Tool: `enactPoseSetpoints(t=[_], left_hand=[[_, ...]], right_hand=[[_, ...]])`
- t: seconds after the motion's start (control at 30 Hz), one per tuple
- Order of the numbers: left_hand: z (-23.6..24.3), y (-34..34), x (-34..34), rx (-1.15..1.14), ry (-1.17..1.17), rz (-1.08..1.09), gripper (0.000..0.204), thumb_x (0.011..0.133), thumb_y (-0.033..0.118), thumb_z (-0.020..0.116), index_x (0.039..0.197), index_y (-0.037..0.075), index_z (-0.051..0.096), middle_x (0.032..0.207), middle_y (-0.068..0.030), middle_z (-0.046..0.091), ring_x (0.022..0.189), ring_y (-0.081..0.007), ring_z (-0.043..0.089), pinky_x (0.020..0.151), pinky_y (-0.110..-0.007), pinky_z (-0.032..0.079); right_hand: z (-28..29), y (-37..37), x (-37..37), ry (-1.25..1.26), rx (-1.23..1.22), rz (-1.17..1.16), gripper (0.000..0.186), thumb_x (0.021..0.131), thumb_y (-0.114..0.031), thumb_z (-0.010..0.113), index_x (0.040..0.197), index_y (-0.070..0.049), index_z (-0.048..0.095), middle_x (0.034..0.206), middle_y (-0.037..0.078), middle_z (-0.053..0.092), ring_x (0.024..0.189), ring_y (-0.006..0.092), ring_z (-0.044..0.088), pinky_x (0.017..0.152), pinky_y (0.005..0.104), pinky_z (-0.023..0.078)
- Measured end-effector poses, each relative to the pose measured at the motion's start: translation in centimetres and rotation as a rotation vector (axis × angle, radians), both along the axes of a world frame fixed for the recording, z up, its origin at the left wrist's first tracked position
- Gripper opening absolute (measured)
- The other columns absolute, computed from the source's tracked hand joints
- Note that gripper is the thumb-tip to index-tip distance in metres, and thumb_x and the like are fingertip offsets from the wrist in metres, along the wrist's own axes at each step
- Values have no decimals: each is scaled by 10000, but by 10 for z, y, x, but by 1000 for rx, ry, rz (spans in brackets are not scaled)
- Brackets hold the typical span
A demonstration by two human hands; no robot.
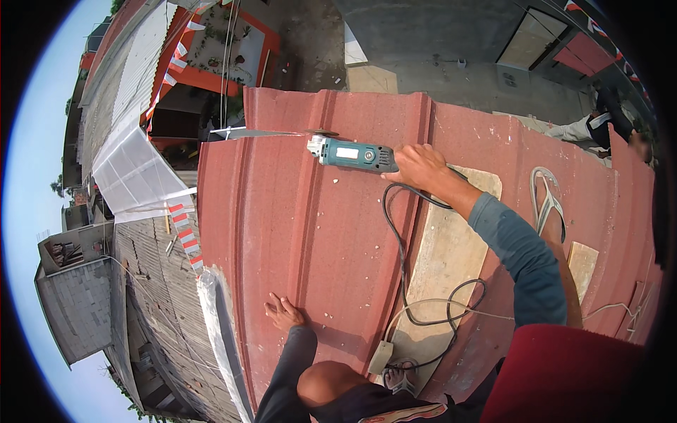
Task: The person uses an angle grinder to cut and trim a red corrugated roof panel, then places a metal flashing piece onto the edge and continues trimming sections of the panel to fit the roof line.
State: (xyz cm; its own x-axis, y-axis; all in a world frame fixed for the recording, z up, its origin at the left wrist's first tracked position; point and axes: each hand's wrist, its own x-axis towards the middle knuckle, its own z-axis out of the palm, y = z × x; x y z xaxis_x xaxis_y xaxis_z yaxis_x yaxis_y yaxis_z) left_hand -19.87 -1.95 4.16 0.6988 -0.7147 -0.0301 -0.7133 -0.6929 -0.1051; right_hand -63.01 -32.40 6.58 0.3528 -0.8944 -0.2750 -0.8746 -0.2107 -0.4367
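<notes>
My right hand is wrapped round the rear end of a teal angle grinder. The grinder lies low over the far part of a red ribbed metal roof sheet, its disc at the far side of the silver head. From the disc, a narrow gap with a thin bright strip runs left to the sheet's edge. Nearer to me, my left hand rests on the same sheet with its fingers spread, holding nothing. A black power cord trails back from the grinder in loops.
A wooden board lies under the cord, with an extension socket near my foot. A sandaled foot stands at right. Beyond the roof's far edge is a drop to a yard. Another person is at the far right.
</notes>
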Motion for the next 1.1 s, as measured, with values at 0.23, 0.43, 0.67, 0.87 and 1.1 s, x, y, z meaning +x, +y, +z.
enactPoseSetpoints(t=[0.23,0.43,0.67,0.87,1.1], left_hand=[[2,-2,-4,-24,3,-1,517,972,425,345,1419,190,456,1445,-272,337,1264,-425,444,994,-504,406],[0,-1,-1,-28,-23,3,507,969,427,357,1410,201,471,1448,-249,346,1255,-421,454,982,-511,413],[-1,-1,-3,-23,-8,20,509,969,429,356,1410,204,471,1453,-240,344,1254,-417,456,981,-509,413],[0,0,0,11,-29,18,514,969,427,349,1415,200,464,1458,-239,338,1262,-418,448,987,-510,409],[1,-2,-5,4,-19,33,515,972,428,343,1426,209,446,1466,-238,330,1275,-425,435,1000,-523,396]], right_hand=[[-3,3,-4,-9,-24,-17,584,775,-502,690,991,39,656,911,205,687,891,350,679,765,427,527],[-4,3,-5,-16,-7,-24,608,769,-507,688,1007,51,640,904,228,683,887,368,674,788,438,515],[-3,7,-9,-6,-74,-25,569,778,-500,695,984,30,660,922,199,688,892,350,680,770,426,532],[-1,5,-8,4,-41,-15,571,765,-488,714,968,43,664,900,203,690,867,350,686,760,426,534],[-7,4,-2,29,-55,-26,581,762,-507,705,966,35,666,904,201,690,877,342,685,757,426,534]])
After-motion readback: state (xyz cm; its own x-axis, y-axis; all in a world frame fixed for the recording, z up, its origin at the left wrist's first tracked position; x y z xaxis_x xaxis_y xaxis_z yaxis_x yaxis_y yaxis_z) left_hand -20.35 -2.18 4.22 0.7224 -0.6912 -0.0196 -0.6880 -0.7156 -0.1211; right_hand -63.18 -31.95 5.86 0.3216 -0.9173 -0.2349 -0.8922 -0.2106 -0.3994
